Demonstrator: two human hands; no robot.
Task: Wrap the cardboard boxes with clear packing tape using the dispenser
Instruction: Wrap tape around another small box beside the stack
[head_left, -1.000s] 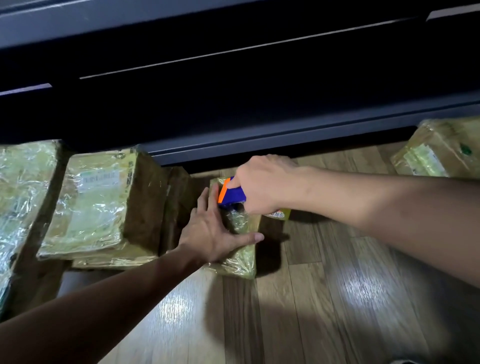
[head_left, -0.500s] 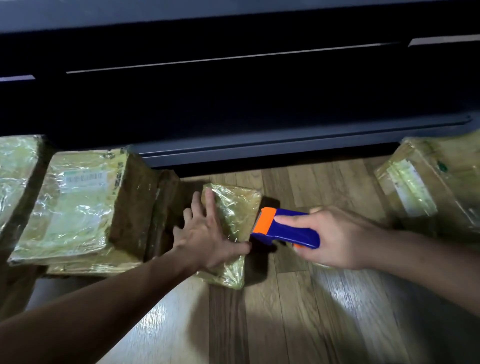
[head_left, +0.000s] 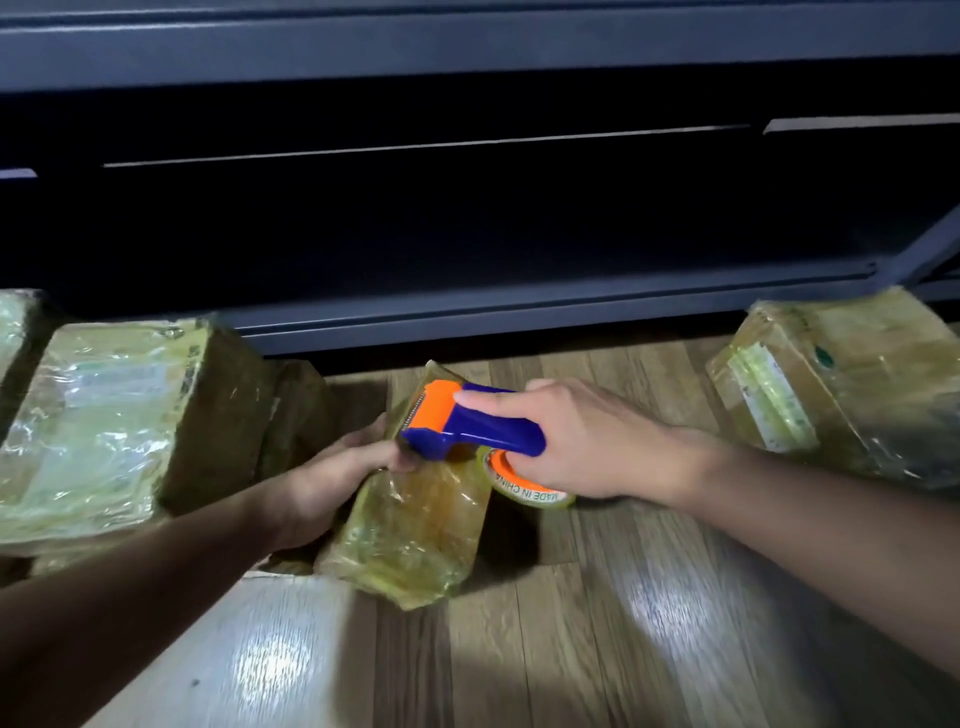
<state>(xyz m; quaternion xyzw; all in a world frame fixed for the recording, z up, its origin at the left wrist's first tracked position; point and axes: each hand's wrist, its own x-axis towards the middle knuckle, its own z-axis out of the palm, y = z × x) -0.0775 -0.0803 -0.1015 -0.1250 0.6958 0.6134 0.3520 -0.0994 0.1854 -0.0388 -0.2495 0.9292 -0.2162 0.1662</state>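
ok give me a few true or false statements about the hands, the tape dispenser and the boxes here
1. The right hand holds the blue and orange dispenser. True.
2. The left hand lies flat on the floor. False: it grips the small box at its left side.
3. The dispenser's orange end is over the small box. True.
4. The dispenser is empty. False: a tape roll printed MADE IN CHINA sits in it.
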